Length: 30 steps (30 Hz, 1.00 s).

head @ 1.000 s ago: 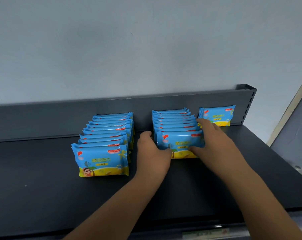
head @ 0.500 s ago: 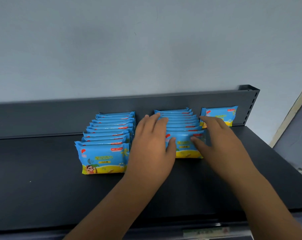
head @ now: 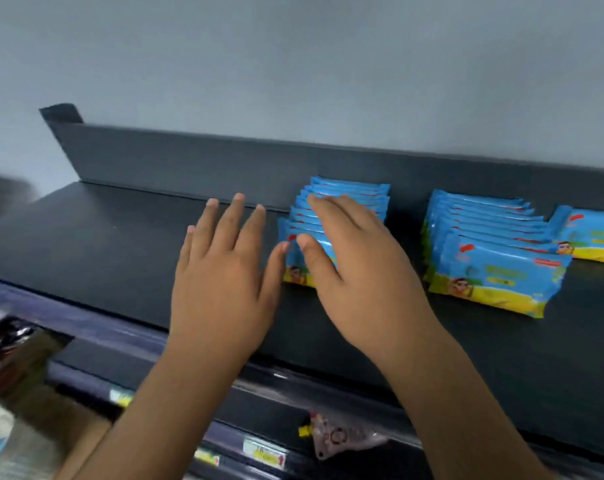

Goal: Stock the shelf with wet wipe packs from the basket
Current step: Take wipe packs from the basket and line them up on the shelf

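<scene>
Blue and yellow wet wipe packs stand in rows on the dark shelf [head: 103, 244]. My right hand [head: 356, 271] lies with straight fingers over the left row [head: 352, 199], covering its front packs. My left hand [head: 224, 271] hovers open just left of that row, its thumb at the front pack's edge. A second row [head: 490, 258] stands to the right, and one single pack [head: 594, 237] stands beyond it at the frame's edge. The basket is not in view.
The shelf's back panel [head: 189, 161] runs behind the rows, with a grey wall above. Below the front edge hang price labels [head: 264, 455] and a small packaged item [head: 342, 438] on a lower shelf. Blurred objects lie at the lower left.
The view has swung left. Both hands have left the middle row; my right hand now lies on the left row and my left hand is spread open beside it.
</scene>
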Motion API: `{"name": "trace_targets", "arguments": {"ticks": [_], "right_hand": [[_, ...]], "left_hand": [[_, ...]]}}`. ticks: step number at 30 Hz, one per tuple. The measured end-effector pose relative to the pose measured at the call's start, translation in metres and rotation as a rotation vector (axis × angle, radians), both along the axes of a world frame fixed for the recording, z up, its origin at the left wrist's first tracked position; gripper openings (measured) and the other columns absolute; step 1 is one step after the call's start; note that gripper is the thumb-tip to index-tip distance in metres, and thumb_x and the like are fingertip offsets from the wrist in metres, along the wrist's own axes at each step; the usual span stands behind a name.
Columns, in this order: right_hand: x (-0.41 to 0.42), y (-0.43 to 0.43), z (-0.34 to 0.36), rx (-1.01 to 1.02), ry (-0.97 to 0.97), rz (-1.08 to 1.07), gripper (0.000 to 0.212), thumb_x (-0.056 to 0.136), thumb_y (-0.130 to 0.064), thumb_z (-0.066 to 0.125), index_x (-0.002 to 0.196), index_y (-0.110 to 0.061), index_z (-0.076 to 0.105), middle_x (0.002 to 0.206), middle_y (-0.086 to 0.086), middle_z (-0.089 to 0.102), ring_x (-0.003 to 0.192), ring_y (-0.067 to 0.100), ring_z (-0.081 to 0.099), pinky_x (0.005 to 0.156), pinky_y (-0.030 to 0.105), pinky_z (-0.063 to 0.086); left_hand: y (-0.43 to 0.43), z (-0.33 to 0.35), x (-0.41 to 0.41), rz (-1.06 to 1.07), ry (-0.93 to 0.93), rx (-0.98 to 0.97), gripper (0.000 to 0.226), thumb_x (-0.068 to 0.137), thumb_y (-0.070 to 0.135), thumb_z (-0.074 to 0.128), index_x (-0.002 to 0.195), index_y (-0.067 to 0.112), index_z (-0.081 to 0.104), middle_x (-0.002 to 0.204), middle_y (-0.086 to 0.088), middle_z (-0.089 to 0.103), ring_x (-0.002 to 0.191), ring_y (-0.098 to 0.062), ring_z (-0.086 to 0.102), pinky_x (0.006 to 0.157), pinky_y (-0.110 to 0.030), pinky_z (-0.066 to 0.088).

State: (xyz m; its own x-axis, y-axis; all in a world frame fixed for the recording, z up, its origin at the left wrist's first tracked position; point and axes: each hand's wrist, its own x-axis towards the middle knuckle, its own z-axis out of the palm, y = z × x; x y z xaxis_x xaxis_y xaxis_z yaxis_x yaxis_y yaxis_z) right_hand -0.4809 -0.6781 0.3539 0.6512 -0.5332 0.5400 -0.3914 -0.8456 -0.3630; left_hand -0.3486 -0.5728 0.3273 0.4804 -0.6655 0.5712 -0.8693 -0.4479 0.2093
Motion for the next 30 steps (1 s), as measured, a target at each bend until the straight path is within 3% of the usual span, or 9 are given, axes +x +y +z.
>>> {"name": "trace_targets", "arguments": {"ticks": [8,11,17,20,23,25,27,30], "right_hand": [[0.153,0.139,-0.028,-0.029,0.093,0.342,0.048,0.105,-0.042,0.043,0.144,-0.015,0.051,0.148,0.003,0.052,0.149,0.023,0.034,0.122,0.038,0.028],[0.216,0.21,-0.053,-0.026,0.147,0.462,0.043,0.104,-0.039,0.046,0.137,-0.013,0.056,0.14,0.006,0.056,0.144,0.028,0.039,0.116,0.046,0.037],[0.32,0.346,-0.1,0.028,0.275,0.651,0.045,0.105,-0.041,0.045,0.142,-0.018,0.052,0.149,0.001,0.049,0.147,0.022,0.033,0.119,0.039,0.032],[0.359,0.394,-0.13,0.039,0.36,0.717,0.042,0.104,-0.04,0.046,0.137,-0.016,0.055,0.144,0.002,0.051,0.143,0.024,0.038,0.116,0.044,0.037],[0.392,0.425,-0.167,0.077,0.472,0.757,0.036,0.102,-0.039,0.045,0.125,-0.015,0.058,0.133,0.001,0.055,0.125,0.024,0.051,0.1,0.043,0.049],[0.413,0.439,-0.196,0.142,0.54,0.762,0.031,0.102,-0.039,0.045,0.119,-0.017,0.059,0.124,0.0,0.058,0.112,0.024,0.057,0.087,0.043,0.053],[0.433,0.449,-0.232,0.221,0.628,0.765,0.031,0.102,-0.038,0.046,0.12,-0.017,0.06,0.122,0.002,0.06,0.108,0.025,0.06,0.084,0.042,0.053],[0.466,0.459,-0.29,0.327,0.783,0.753,0.035,0.103,-0.035,0.048,0.124,-0.011,0.062,0.124,0.01,0.062,0.112,0.031,0.061,0.091,0.044,0.052]], "left_hand": [[0.171,-0.03,0.114,0.298,0.075,-0.004,0.067,0.102,0.052,0.036,0.147,0.005,0.05,0.159,-0.02,0.041,0.151,-0.044,0.028,0.125,-0.052,0.021],[0.25,-0.051,0.157,0.4,0.101,0.008,0.064,0.103,0.049,0.037,0.144,0.001,0.051,0.155,-0.021,0.046,0.149,-0.037,0.033,0.127,-0.047,0.018],[0.397,-0.107,0.23,0.567,0.289,-0.046,0.055,0.102,0.04,0.049,0.143,0.004,0.051,0.15,-0.016,0.053,0.144,-0.036,0.039,0.123,-0.049,0.027],[0.453,-0.14,0.264,0.671,0.461,-0.078,0.046,0.104,0.029,0.056,0.142,0.004,0.053,0.144,-0.015,0.058,0.137,-0.035,0.047,0.119,-0.045,0.032],[0.492,-0.173,0.284,0.807,0.776,-0.291,0.039,0.103,0.026,0.055,0.14,0.013,0.056,0.134,-0.009,0.064,0.124,-0.031,0.058,0.106,-0.044,0.047],[0.509,-0.199,0.296,0.896,0.914,-0.363,0.039,0.102,0.026,0.055,0.14,0.015,0.056,0.136,-0.008,0.063,0.123,-0.03,0.06,0.103,-0.04,0.048],[0.521,-0.229,0.311,0.95,0.995,-0.346,0.037,0.101,0.023,0.056,0.137,0.014,0.057,0.135,-0.01,0.064,0.117,-0.031,0.062,0.096,-0.038,0.05],[0.528,-0.279,0.339,0.99,1.083,-0.234,0.035,0.099,0.019,0.057,0.133,0.01,0.059,0.128,-0.012,0.065,0.107,-0.033,0.063,0.085,-0.034,0.048]]}}
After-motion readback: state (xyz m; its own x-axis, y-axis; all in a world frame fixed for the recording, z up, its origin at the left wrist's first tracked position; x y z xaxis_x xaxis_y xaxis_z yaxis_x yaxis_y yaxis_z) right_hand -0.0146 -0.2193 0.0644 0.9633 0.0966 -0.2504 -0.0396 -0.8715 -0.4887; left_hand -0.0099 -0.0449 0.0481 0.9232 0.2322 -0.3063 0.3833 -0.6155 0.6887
